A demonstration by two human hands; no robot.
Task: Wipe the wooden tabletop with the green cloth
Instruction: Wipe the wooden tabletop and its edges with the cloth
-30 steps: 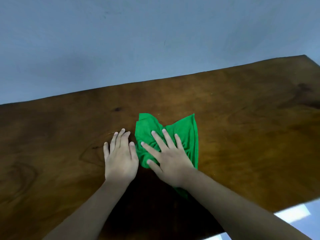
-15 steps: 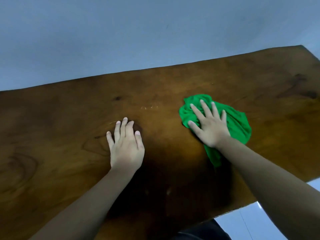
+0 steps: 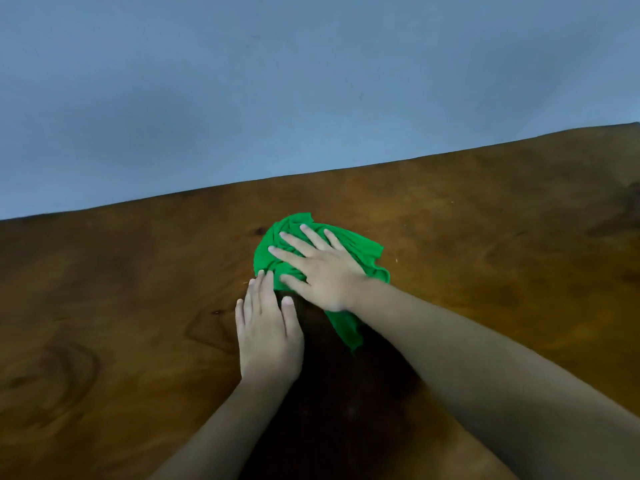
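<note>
While the right hand (image 3: pixel 325 271) is pressing flat on the green cloth (image 3: pixel 360 251), fingers (image 3: pixel 294 242) splayed and released rather than clenched, the wiping stroke looks to be mid-course. The cloth is lying bunched near the desk (image 3: pixel 485 237) centre, just at one o'clock of the left hand (image 3: pixel 268 330) — which is resting open-palmed, bracing, gripping nothing. Next, I judge, the cloth needs sweeping toward unwiped wood — pressure kept even.

light: dim, even | shadow: dark beneath forearms on tabletop (image 3: pixel 485 220) | focus: soft | edges: wide-angle bend
</note>
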